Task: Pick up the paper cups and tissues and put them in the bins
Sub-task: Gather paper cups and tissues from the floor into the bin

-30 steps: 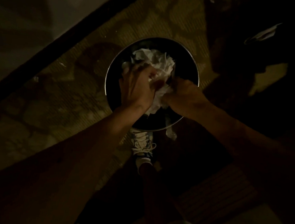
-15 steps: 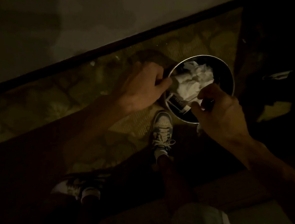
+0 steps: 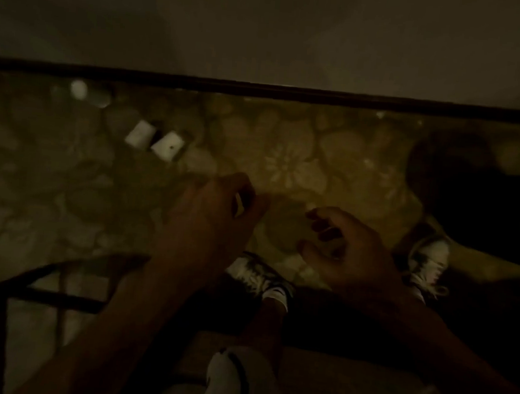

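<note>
Reaching: left hand (image 3: 210,224) and right hand (image 3: 350,253) hover empty, fingers loosely apart.
Cups: two paper cups (image 3: 154,140) lie tipped on the floor at ten o'clock.
Handling: likely light, crushable; grip sidewalls gently.

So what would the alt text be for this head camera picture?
Dim view down at a person's empty left hand and right hand, fingers loosely curled above a patterned floor. Pale paper cups lie on it, up left near the wall; white sneakers show below.
</note>
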Demonstrator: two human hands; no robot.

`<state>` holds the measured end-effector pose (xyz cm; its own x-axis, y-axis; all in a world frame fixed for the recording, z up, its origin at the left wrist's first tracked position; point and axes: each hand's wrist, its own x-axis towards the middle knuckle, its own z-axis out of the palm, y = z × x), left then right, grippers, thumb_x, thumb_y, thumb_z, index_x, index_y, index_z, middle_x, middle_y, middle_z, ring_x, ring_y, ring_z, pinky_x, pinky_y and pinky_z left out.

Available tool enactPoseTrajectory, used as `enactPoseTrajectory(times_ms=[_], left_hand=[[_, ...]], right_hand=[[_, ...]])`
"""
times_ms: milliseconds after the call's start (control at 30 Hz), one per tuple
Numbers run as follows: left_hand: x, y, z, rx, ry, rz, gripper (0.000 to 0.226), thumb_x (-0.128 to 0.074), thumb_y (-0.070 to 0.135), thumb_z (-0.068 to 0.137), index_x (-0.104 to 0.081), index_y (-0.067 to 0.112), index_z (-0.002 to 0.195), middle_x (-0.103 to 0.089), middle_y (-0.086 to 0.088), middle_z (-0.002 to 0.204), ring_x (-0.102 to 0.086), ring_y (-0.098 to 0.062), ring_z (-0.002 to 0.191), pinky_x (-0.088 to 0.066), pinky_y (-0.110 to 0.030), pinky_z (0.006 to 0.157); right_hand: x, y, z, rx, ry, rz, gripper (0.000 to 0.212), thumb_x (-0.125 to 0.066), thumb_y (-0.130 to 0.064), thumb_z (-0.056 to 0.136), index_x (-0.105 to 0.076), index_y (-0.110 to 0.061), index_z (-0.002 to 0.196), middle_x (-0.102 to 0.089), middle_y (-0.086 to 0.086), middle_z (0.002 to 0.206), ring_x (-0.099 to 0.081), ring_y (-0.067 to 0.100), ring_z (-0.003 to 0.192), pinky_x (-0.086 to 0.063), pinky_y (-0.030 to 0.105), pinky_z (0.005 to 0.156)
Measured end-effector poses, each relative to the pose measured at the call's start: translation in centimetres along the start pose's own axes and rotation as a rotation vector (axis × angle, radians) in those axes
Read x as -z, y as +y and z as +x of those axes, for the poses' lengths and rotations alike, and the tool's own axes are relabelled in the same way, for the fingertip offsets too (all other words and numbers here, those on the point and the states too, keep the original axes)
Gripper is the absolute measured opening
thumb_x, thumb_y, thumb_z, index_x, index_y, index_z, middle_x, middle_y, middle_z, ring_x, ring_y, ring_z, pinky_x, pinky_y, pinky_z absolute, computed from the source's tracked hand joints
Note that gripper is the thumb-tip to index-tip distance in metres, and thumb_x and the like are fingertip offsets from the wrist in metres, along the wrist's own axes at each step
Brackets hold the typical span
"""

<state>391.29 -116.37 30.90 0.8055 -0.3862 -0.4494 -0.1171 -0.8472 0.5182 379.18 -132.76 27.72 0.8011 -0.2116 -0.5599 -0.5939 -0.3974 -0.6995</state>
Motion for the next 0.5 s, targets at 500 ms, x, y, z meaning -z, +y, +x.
enactPoseTrajectory(times_ms=[500], left_hand=[[-2.9, -30.4, 1.5, 0.717, 0.217, -0.86, 0.011, -0.062, 0.026, 0.094, -0.056, 0.03, 0.085, -0.065, -0.004, 0.088, -0.064, -0.02, 0.076, -0.052, -0.032, 0.066]], right_hand=[[-21.3, -12.9, 17.5, -0.002, -0.398, -0.319, 0.036, -0.071, -0.026, 0.085, -0.059, -0.025, 0.119, -0.06, -0.012, 0.095, -0.057, 0.0, 0.082, -0.046, 0.005, 0.061]])
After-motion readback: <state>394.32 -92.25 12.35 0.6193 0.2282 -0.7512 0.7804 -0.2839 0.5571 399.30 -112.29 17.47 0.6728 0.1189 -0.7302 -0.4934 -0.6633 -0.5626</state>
